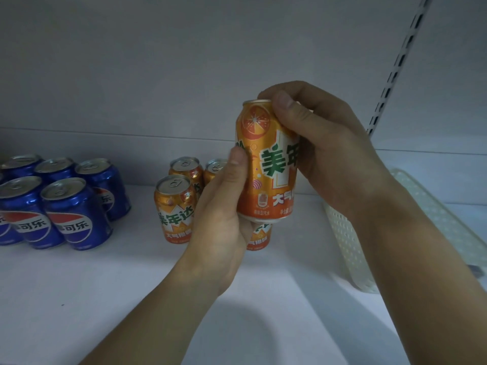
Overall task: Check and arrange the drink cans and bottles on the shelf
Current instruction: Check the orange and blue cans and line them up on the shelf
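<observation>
Two hands share one orange can [266, 164], held upright in the air above the white shelf [131, 285], label toward the camera. Right hand [324, 143]: fingers curled round the can's right side and top rim, thumb on the upper front. Left hand [224, 219]: cupped under and against the lower left side, thumb pressed on the wall.

Orange cans on shelf [175, 206]: four counted, standing in a close group toward the middle, directly behind and below the held can; one is mostly hidden by the left hand. Labels on the visible front ones face forward.

Blue cans [76, 212]: at least five, upright, packed tight at the shelf's left edge, logos forward.

White perforated basket [350, 248]: near the right edge of the shelf, contents not visible.

Status, as judged: the blue group looks arranged; the orange group is partly set; the held can appears under inspection and not yet placed. No bottles in view.
</observation>
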`<state>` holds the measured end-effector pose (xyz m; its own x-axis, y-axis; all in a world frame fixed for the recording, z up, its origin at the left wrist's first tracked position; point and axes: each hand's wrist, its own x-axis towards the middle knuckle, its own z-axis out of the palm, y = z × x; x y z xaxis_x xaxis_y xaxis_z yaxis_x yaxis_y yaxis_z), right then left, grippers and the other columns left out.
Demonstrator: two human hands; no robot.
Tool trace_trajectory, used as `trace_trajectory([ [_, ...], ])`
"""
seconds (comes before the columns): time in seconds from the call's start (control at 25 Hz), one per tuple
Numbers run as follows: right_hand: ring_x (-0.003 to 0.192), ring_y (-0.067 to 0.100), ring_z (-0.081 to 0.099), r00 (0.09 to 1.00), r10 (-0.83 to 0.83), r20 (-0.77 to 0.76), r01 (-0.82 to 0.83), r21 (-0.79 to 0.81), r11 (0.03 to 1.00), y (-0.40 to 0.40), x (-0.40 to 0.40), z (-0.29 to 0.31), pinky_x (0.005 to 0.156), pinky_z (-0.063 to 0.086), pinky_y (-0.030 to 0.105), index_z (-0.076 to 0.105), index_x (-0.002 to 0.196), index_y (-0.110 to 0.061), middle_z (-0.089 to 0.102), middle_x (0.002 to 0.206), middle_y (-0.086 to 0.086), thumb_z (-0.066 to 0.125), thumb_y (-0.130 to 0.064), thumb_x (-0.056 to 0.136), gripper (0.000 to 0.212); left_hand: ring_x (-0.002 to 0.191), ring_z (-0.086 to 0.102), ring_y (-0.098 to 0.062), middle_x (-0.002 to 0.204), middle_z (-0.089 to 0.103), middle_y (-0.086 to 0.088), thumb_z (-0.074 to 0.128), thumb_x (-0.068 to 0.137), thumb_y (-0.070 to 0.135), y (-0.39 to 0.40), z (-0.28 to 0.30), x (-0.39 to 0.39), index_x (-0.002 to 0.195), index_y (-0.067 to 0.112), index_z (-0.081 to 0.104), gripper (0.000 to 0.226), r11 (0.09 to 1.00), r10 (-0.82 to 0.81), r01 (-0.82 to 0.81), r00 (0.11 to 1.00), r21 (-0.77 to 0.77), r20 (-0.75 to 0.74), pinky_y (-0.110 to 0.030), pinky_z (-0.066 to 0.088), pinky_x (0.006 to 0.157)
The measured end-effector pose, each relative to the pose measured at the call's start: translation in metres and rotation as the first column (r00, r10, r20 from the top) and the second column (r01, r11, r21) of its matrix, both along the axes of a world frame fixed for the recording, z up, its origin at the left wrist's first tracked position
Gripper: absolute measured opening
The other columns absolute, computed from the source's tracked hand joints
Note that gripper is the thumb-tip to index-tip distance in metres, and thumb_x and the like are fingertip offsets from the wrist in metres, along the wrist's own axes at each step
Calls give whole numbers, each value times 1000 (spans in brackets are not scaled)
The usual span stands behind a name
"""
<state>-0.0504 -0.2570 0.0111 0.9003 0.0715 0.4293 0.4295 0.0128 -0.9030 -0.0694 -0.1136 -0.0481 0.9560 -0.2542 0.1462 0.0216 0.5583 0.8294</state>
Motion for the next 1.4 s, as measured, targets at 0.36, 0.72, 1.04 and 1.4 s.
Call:
trace_trajectory([
  [0.36, 96, 22, 74, 998, 55, 17, -54, -50, 997, -1, -1, 4, 84, 59, 38, 69, 116, -16, 75, 107, 6, 58, -27, 96, 26, 122, 64, -31, 131, 68, -9, 58, 83, 52, 2, 0, -3, 135, 19, 60, 62, 998, -18, 12, 997, -69, -79, -58, 43, 109],
  [0.72, 101, 27, 74, 998, 62, -19, -63, -58, 996, -6, -2, 5, 89, 59, 39, 70, 116, -10, 76, 111, 12, 58, -27, 95, 29, 86, 75, -33, 116, 74, -16, 50, 82, 53, 3, -3, -3, 127, 18, 65, 58, 996, -84, 81, 993, -45, -83, -44, 62, 78],
  [1.04, 85, 12, 77, 946, -321, -46, 308, -186, 933, 2, -3, -1, 81, 61, 25, 76, 102, -15, 79, 95, -1, 50, -40, 106, 37, 96, 72, -30, 98, 78, -3, 24, 105, 46, 13, -8, 7, 84, 32, 80, 62, 970, -238, 238, 971, 46, -13, -35, 61, 69],
  [1.4, 80, 13, 76, 950, -284, -132, 260, -172, 950, 3, -5, -2, 76, 60, 25, 76, 96, -16, 80, 90, 3, 46, -40, 108, 40, 78, 75, -12, 80, 78, 11, 13, 109, 40, 12, -5, 8, 68, 45, 78, 76, 956, -274, 266, 960, 122, 55, -36, 62, 74],
])
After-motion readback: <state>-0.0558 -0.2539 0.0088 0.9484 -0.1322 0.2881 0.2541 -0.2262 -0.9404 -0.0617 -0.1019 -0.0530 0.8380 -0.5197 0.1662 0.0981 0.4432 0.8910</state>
